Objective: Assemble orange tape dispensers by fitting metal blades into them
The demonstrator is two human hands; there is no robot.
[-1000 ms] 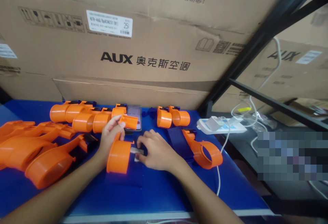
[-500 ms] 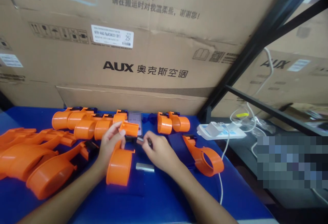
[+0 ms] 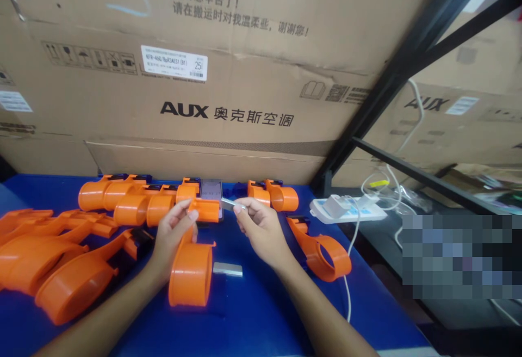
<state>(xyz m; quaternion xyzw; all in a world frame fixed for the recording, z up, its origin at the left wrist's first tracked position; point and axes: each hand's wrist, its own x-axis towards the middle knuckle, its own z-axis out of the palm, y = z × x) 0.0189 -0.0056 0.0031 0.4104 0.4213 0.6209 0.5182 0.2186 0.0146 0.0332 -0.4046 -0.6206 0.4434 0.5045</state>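
Note:
My left hand (image 3: 176,233) grips an orange tape dispenser (image 3: 191,275) by its upper end, the round drum hanging toward me. In my right hand (image 3: 263,232), thumb and fingers pinch a small metal blade with a toothed edge (image 3: 232,204). The blade's tip is at the right end of the dispenser's head; whether they touch I cannot tell. On the blue table (image 3: 253,319), just right of the drum, lies another flat metal strip (image 3: 228,269). One more orange dispenser (image 3: 326,256) with a dark end lies to the right of my right hand.
Orange dispensers with dark ends (image 3: 130,207) stand in a row at the back, and orange parts (image 3: 36,253) pile at left. Behind them is a large cardboard box (image 3: 228,150). A white power strip (image 3: 346,209) with cables sits right, beside a black frame (image 3: 379,90).
My right hand has turned and brought the metal blade up to the dispenser's head, so its toothed edge now shows. My left hand keeps its hold. The view has shifted slightly.

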